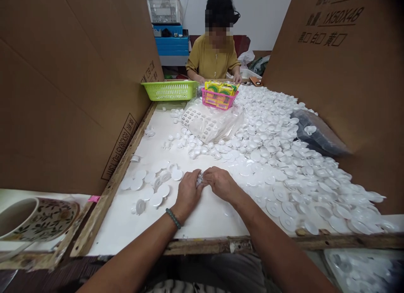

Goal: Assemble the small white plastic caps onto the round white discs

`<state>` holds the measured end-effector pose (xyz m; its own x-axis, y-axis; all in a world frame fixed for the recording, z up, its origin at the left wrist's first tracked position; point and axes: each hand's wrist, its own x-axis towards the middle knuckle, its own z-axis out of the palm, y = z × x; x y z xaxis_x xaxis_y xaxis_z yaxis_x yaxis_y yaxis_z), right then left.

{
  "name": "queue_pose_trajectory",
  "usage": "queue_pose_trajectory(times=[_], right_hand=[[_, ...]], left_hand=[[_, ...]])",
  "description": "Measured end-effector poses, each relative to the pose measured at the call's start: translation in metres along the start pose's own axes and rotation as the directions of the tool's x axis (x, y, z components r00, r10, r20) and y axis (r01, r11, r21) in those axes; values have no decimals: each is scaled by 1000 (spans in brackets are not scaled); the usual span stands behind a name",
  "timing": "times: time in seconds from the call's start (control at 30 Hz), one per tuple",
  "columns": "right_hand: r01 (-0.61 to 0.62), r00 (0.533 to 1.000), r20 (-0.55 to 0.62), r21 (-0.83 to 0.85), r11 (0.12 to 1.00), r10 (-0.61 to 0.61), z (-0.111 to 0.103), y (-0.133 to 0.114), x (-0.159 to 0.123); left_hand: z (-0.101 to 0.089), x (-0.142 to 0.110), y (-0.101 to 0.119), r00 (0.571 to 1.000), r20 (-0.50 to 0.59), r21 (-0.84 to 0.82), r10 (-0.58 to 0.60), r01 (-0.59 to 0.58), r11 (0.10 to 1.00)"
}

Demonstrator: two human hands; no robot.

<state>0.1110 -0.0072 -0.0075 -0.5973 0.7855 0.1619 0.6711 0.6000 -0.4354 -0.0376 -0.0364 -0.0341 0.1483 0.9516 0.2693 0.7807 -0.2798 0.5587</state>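
Floral cup [57, 217] at lower left of frame; loose white discs [136, 184] scattered on the pale tabletop [126, 225], left of centre; green basket [170, 91] above them, upper centre. Left hand [188, 188], beaded bracelet [173, 218] at its wrist, grips a small white piece [200, 178] mid-frame, mostly hidden by fingers; right hand [220, 183] pinches the same piece from its right; pink basket [217, 100] with yellow packets [221, 88] stands above; heap of white pieces [268, 133] covers much of the right side.
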Motion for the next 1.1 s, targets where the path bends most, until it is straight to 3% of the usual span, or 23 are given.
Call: queue_pose_trajectory(times=[0.13, 0.2, 0.33, 0.5, 0.6, 0.7, 0.87, 0.97, 1.1], right_hand=[[42, 999, 19, -109, 993, -40, 4, -4, 1], [19, 1000, 2, -75, 997, -19, 4, -4, 1], [-135, 984, -78, 240, 961, 158, 0, -2, 2], [-317, 929, -3, 510, 800, 370, -9, 1, 2], [-299, 926, -37, 536, 789, 376, -14, 5, 1], [-220, 952, -79, 489, 844, 294, -15, 10, -2], [-126, 989, -49, 211, 969, 139, -7, 17, -3], [-172, 983, -30, 167, 971, 179, -1, 19, -2], [-341, 940, 82, 316, 886, 332, 2, 22, -2]], left_hand=[[-1, 0, -2, 1000, 11, -54, -16, 17, 998], [-2, -1, -4, 999, 19, -107, -28, 29, 994], [-9, 0, -5, 994, 55, -244, -90, 100, 964], [-20, 12, -1, 963, 175, -429, -206, 263, 864], [-21, 21, 2, 917, 274, -472, -290, 391, 790], [-20, 30, 5, 827, 388, -519, -406, 560, 645], [-19, 37, 7, 749, 471, -562, -466, 662, 496], [-19, 38, 7, 719, 487, -562, -496, 693, 453], [-18, 37, 9, 698, 484, -572, -527, 709, 413]])
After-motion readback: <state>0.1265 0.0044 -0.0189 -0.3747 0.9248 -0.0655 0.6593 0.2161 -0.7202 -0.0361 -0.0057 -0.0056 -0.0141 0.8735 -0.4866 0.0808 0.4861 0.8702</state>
